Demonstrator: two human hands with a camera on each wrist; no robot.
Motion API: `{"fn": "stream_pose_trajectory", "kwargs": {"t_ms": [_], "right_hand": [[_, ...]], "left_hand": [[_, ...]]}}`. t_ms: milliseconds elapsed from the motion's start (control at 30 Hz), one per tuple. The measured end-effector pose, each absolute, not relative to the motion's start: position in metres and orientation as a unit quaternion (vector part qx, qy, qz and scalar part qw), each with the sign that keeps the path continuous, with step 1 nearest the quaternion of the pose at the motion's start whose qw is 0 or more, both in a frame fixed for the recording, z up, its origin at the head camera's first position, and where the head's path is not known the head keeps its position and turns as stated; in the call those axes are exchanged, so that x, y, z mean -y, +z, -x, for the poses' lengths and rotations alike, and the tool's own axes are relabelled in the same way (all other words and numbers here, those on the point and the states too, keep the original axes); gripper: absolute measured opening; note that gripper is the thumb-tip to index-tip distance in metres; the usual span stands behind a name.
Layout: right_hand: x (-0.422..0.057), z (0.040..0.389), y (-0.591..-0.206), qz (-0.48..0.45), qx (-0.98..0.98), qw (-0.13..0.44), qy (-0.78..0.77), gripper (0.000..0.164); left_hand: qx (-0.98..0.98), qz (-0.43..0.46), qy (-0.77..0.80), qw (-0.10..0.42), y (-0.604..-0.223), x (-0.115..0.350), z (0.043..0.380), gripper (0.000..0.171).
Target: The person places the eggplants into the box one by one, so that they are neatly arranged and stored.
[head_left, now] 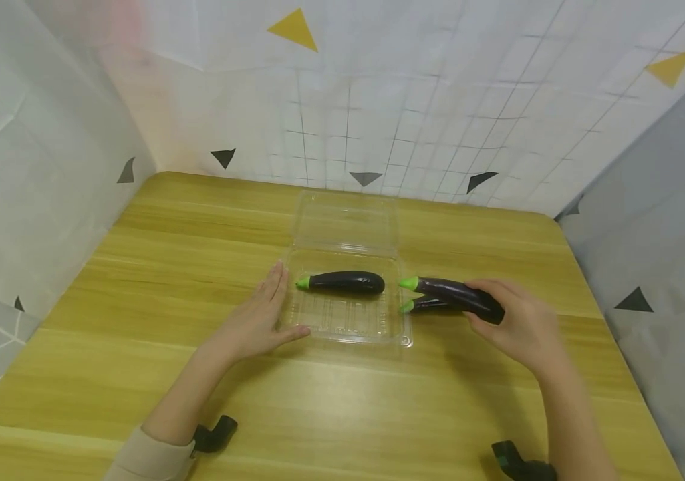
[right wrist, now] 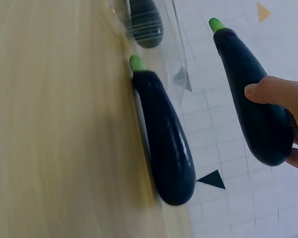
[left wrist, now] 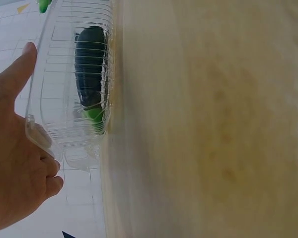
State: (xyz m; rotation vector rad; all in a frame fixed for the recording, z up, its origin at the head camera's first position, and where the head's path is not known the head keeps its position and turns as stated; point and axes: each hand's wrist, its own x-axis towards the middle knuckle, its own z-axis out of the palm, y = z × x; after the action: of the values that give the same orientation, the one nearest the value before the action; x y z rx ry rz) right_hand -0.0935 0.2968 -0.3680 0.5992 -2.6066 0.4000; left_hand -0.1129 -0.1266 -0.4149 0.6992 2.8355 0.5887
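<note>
A clear plastic clamshell box [head_left: 351,334] lies with its lid [head_left: 347,220] folded back toward the wall. Inside it rests a dark purple eggplant [head_left: 348,282] with a green stem end, pointing left. My left hand [head_left: 260,317] is at the box's left side, fingers along the rim and thumb stretched across the front corner. In the right wrist view, my right hand [right wrist: 283,106] grips another eggplant [right wrist: 248,84] near its thick end, raised above the table. Beneath it, right of the box, a third eggplant [right wrist: 164,139] lies on the table, partly covered in the head view.
The wood-grain table [head_left: 342,414] meets patterned white sheeting [head_left: 366,113] at the back and sides. Black devices are strapped at both wrists, the left one [head_left: 216,434] and the right one [head_left: 519,461] low over the table.
</note>
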Motion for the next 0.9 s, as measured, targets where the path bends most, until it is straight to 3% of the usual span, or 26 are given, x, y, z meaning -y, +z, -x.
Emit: {"fn": "stream_pose_trajectory", "kwargs": {"t_ms": [900], "right_hand": [[-0.236,0.119,-0.361,-0.31,0.903,0.235,0.181,0.051]], "left_hand": [[-0.95,-0.228,0.197,0.086,-0.414,0.126,0.113,0.109]]}}
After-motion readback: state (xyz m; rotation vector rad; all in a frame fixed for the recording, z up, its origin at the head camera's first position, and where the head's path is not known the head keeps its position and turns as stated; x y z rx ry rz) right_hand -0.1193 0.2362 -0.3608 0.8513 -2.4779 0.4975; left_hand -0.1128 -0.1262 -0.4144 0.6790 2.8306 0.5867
